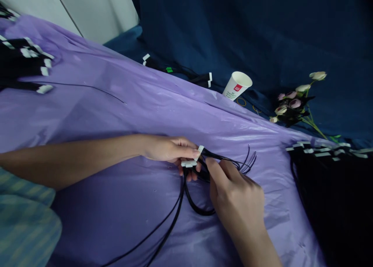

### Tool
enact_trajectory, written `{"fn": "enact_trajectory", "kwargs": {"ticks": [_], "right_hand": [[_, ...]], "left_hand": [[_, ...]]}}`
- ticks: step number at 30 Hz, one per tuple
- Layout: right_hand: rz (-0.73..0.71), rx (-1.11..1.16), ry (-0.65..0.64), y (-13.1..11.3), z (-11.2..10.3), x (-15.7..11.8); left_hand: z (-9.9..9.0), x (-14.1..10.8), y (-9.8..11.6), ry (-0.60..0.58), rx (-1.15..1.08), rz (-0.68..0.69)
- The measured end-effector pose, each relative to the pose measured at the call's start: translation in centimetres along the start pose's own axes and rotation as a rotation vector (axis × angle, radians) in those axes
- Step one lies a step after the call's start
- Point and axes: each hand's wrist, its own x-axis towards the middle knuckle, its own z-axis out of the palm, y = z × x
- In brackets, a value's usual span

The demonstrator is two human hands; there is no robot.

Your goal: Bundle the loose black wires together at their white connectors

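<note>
Near the middle of the purple sheet, my left hand pinches a white connector between thumb and fingers. Just below it, a second white connector lies against the fingers of the same hand. Black wires run from this one, some looping right and others trailing toward the bottom edge. My right hand is closed around the black wires a little to the right of the connectors. Thin loose wire ends stick out beyond its knuckles. The right fingertips are partly hidden.
Piles of black wire harnesses with white connectors lie at the left and right on the purple sheet. Behind its raised edge are more harnesses, a paper cup, rubber bands and artificial flowers.
</note>
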Motion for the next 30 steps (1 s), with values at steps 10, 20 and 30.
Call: {"fn": "enact_trajectory", "kwargs": {"ticks": [10, 20, 30], "right_hand": [[0.004, -0.051, -0.023, -0.7, 0.0, 0.3], [-0.005, -0.112, -0.066, -1.1, -0.3, 0.5], [0.207, 0.428, 0.038, 1.7, 0.0, -0.2]], "left_hand": [[0.1, 0.0, -0.3, 0.006, 0.028, 0.036], [0.1, 0.2, -0.5, 0.005, 0.047, 0.064], [-0.9, 0.5, -0.9, -0.063, -0.144, 0.037]]}}
